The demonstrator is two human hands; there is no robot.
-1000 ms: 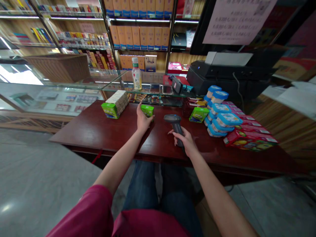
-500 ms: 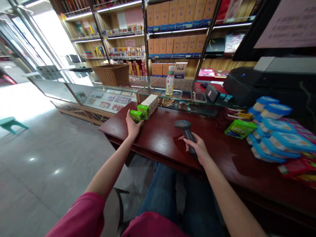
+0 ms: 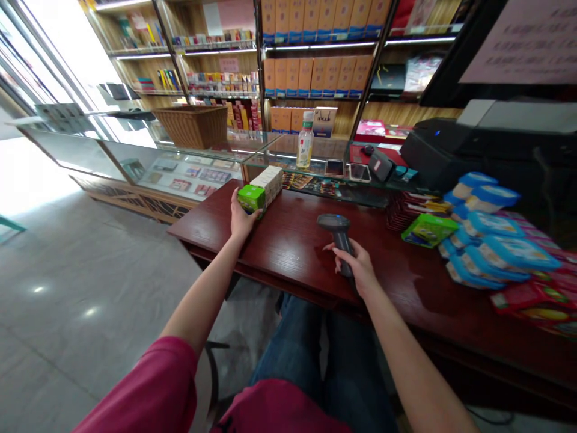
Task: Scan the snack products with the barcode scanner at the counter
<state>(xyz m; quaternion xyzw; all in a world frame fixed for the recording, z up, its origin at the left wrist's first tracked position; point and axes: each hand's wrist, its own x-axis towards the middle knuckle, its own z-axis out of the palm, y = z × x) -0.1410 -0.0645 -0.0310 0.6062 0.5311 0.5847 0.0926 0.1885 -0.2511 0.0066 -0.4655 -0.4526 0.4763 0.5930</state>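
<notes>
My left hand (image 3: 242, 219) is around a small green box (image 3: 252, 196) at the far left of the dark red wooden desk (image 3: 288, 246), thumb on its near right side and fingers on its left. Right behind the green box runs a row of white boxes (image 3: 270, 180). Closed around the handle of a dark grey barcode scanner (image 3: 343, 245) is my right hand (image 3: 359, 266); the scanner's head points up and to the left over the middle of the desk.
On the right are another green box (image 3: 429, 230), stacked blue-lidded tubs (image 3: 496, 249), dark red packets (image 3: 401, 210) and red packages (image 3: 536, 300). A drink bottle (image 3: 305, 144) and phones stand or lie on the glass counter (image 3: 279, 147) behind. A wicker basket (image 3: 193, 126) is farther left.
My left hand has pushed its green box up against the other green one by the white row; they now look like one block. My right hand keeps the scanner. The view has shifted slightly.
</notes>
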